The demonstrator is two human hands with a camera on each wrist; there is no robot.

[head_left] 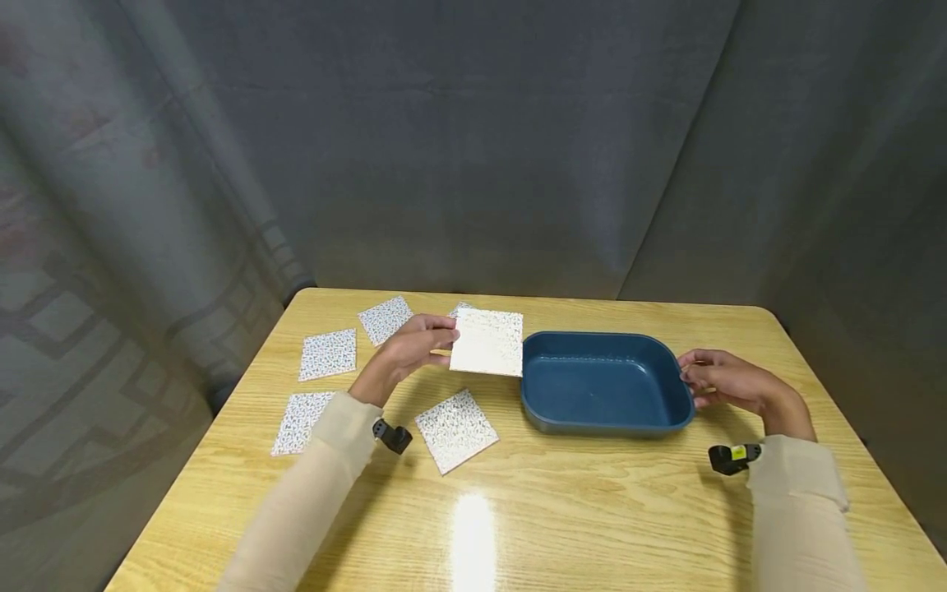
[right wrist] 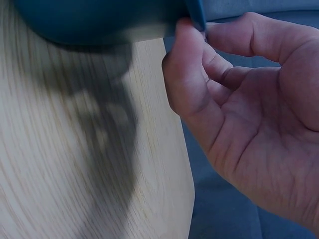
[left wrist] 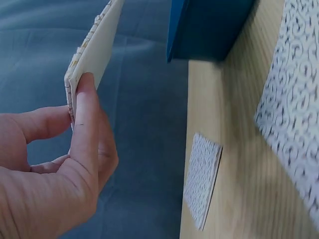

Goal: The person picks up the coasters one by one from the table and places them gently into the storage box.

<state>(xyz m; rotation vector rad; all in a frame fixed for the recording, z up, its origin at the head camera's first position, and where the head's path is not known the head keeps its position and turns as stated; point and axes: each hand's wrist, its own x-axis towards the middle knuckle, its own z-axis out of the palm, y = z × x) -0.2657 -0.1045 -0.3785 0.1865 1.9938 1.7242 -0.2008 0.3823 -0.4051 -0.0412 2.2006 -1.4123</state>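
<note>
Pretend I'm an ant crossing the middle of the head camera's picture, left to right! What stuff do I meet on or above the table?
Flat speckled square → left hand's grip → pale square it holds → blue tub → right hand's grip, pinching the tub's edge.

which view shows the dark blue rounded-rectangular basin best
The head view: it shows the dark blue basin nearly whole, interior included. The left wrist view shows a cropped outer part; the right wrist view, one cropped end.
</note>
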